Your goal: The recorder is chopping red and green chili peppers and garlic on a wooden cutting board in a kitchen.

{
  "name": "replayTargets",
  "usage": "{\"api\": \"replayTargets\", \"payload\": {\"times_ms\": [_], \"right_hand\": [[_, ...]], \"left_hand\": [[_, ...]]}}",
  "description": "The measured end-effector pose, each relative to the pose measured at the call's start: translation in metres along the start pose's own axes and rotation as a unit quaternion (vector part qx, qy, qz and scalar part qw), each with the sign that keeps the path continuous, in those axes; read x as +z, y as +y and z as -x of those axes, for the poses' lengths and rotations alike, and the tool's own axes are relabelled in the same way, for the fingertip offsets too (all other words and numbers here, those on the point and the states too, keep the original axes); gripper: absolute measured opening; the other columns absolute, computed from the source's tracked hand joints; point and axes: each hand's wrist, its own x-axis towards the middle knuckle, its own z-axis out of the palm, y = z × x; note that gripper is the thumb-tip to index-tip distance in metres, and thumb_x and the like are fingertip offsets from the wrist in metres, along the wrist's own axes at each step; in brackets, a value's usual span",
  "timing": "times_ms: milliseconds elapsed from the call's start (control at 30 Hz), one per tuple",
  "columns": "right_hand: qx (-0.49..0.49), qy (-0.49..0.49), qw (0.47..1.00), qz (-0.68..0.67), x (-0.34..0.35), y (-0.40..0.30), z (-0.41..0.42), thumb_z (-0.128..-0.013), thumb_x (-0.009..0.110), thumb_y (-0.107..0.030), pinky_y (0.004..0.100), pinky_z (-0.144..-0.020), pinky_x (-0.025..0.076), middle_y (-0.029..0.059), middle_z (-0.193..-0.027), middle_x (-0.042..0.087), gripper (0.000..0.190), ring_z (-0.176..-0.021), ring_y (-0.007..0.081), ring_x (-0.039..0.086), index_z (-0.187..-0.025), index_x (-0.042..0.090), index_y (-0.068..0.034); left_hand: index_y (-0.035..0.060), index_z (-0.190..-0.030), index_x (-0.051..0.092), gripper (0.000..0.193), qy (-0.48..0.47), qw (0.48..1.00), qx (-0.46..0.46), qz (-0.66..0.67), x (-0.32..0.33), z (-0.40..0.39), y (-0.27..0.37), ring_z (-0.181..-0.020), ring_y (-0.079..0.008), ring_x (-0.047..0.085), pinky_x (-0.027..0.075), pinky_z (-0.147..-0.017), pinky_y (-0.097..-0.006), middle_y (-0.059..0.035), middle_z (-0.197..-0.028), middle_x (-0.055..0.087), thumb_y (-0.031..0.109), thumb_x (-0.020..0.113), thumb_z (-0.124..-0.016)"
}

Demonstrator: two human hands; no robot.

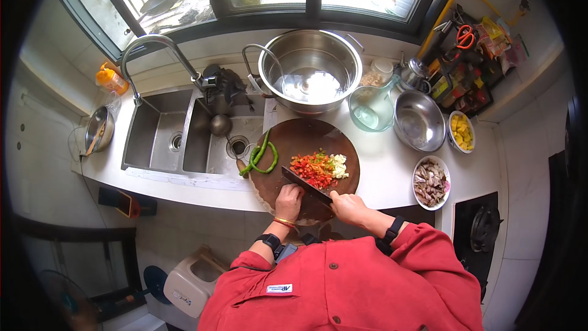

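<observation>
My right hand [348, 207] grips the handle of a broad-bladed kitchen knife [307, 185]. The blade slants up and left across a round wooden chopping board [303, 135]. My left hand [289, 200] is on the board with curled fingers close to the blade's near side; whatever may be under them is hidden. Beyond the knife lies a heap of chopped red and orange pepper [313, 168] with a few green bits. Chopped pale garlic [339, 166] touches its right side. Whole long green chili peppers [264, 156] rest at the board's left edge.
Left of the board is a double sink [187, 133] holding a ladle [221, 125]. Behind stands a big steel pot [310, 66] with water running in from a tap. To the right are a green plastic scoop [372, 108], a steel bowl [420, 121], yellow chunks [461, 132] and sliced meat [431, 183].
</observation>
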Motion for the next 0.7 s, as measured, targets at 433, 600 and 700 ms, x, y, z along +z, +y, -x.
{"api": "replayTargets", "payload": {"times_ms": [433, 600, 700], "right_hand": [[0.010, -0.030, 0.999, -0.039, -0.006, 0.005, -0.004, -0.085, 0.050, -0.021, 0.0481, -0.066, 0.047, 0.0216, -0.077, 0.062, 0.021, -0.076, 0.0386, 0.061, -0.092, 0.045, -0.001], [0.016, 0.010, 0.999, -0.043, 0.009, 0.007, -0.001, -0.085, 0.051, -0.022, 0.0482, -0.064, 0.047, 0.0213, -0.076, 0.062, 0.022, -0.075, 0.0386, 0.061, -0.092, 0.045, -0.001], [0.016, 0.014, 0.999, -0.038, 0.005, 0.008, 0.001, -0.085, 0.051, -0.022, 0.0484, -0.064, 0.047, 0.0206, -0.074, 0.062, 0.022, -0.073, 0.0384, 0.061, -0.091, 0.044, -0.002]], "left_hand": [[0.0049, -0.077, 0.060, 0.008, -0.019, 1.000, -0.001, 0.009, -0.004, 0.004, -0.004, -0.082, -0.0282, 0.056, 0.046, -0.073, -0.0357, -0.0098, -0.084, 0.058, 0.005, 0.063, -0.070], [0.0054, -0.080, 0.061, 0.009, -0.038, 0.999, 0.002, 0.005, -0.016, 0.004, 0.002, -0.084, -0.0282, 0.054, 0.044, -0.077, -0.0362, -0.0087, -0.085, 0.058, 0.006, 0.063, -0.072], [0.0070, -0.082, 0.061, 0.010, 0.006, 0.998, -0.054, 0.019, -0.025, 0.007, 0.006, -0.087, -0.0272, 0.053, 0.042, -0.081, -0.0370, -0.0082, -0.088, 0.057, 0.009, 0.064, -0.073]]}}
